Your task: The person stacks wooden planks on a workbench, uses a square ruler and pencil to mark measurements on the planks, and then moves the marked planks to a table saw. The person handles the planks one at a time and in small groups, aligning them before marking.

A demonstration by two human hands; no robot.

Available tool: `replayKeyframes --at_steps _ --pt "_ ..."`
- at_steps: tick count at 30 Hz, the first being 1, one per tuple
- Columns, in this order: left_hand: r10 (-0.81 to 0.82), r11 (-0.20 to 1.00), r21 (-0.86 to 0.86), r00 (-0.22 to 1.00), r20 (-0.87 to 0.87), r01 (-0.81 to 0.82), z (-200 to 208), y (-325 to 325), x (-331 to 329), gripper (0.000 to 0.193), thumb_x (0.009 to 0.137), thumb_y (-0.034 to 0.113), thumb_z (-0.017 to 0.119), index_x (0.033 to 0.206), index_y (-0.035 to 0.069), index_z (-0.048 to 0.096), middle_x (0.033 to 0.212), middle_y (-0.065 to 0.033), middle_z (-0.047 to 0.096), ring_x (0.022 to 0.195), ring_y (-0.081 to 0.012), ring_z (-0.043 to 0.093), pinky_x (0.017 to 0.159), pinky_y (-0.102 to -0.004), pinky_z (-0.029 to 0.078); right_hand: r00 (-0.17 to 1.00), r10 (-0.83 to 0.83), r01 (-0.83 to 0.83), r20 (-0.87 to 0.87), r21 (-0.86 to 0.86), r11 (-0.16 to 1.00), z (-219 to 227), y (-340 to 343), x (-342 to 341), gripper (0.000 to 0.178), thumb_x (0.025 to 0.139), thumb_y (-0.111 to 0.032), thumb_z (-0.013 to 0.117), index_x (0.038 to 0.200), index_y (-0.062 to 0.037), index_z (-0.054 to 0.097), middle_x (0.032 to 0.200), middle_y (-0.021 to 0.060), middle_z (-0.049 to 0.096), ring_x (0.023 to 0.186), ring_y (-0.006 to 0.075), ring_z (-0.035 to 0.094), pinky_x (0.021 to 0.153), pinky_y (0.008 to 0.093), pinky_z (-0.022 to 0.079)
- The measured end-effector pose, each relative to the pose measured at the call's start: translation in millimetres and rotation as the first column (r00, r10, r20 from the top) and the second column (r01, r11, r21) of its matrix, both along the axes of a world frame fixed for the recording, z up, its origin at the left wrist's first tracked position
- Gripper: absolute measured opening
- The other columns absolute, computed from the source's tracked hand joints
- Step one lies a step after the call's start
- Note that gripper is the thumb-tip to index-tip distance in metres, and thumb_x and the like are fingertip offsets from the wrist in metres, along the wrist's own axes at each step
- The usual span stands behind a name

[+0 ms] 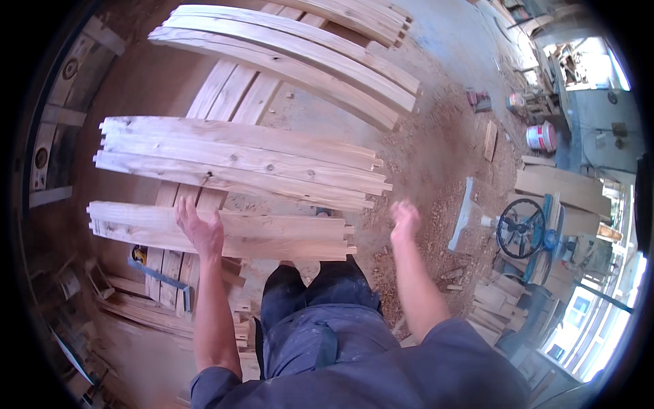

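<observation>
My left hand (199, 228) is over the nearest group of pale wooden boards (286, 228), thumb and fingers apart. It looks to touch their top, though the contact is hard to make out. Past the right ends of these boards, my right hand (406, 218) hangs in the air with its fingers curled, slightly blurred, and no object shows in it. A second group of knotty boards (238, 155) lies just beyond, its ends staggered. Farther off is a third group (286, 60). All these groups lie crosswise on long planks (228, 92).
A blue angled metal bar (160, 278) and a small yellow-and-black tool (138, 255) lie at the lower left. Wood chips (436, 157) cover the floor on the right. There stand a machine with a dark handwheel (521, 228), a white bucket (541, 137) and stacked timber (558, 191).
</observation>
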State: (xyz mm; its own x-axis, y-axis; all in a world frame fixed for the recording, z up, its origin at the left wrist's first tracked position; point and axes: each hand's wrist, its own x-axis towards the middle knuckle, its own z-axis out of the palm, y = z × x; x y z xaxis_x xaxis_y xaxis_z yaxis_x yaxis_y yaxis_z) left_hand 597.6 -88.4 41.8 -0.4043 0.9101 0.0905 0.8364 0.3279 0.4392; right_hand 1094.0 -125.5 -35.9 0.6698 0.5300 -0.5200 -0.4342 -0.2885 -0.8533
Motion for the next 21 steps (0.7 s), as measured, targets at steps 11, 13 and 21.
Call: replayKeyframes --at_steps 11,13,21 --pt "-0.129 0.988 0.123 0.922 0.366 0.089 -7 176 142 0.057 0.079 0.019 0.073 0.128 -0.005 0.055 0.121 -0.0242 0.061 0.115 -0.0373 0.056 0.103 -0.0424 0.042 0.860 0.389 -0.360 -0.330 0.147 0.921 -12 220 43 0.030 0.090 -0.010 0.064 0.119 -0.0026 0.059 0.099 0.0068 0.060 0.094 0.0200 0.057 0.088 0.0356 0.048" --pt "-0.093 0.995 0.080 0.845 0.526 0.060 -9 211 166 0.059 0.081 0.017 0.071 0.132 -0.007 0.052 0.121 -0.0233 0.062 0.113 -0.0320 0.060 0.099 -0.0383 0.046 0.802 0.296 -0.244 -0.519 0.166 0.955 -31 233 58 0.031 0.095 -0.018 0.061 0.122 -0.0017 0.058 0.104 0.0109 0.063 0.096 0.0240 0.060 0.089 0.0429 0.049" --pt "0.268 0.963 -0.221 0.441 0.856 -0.157 9 293 233 0.065 0.079 0.013 0.072 0.134 -0.006 0.042 0.111 -0.0181 0.063 0.100 -0.0262 0.062 0.085 -0.0386 0.051 0.783 0.499 -0.468 -0.372 0.177 0.866 -23 229 74 0.042 0.099 -0.018 0.056 0.136 -0.0003 0.049 0.122 0.0134 0.060 0.108 0.0272 0.057 0.091 0.0442 0.046"
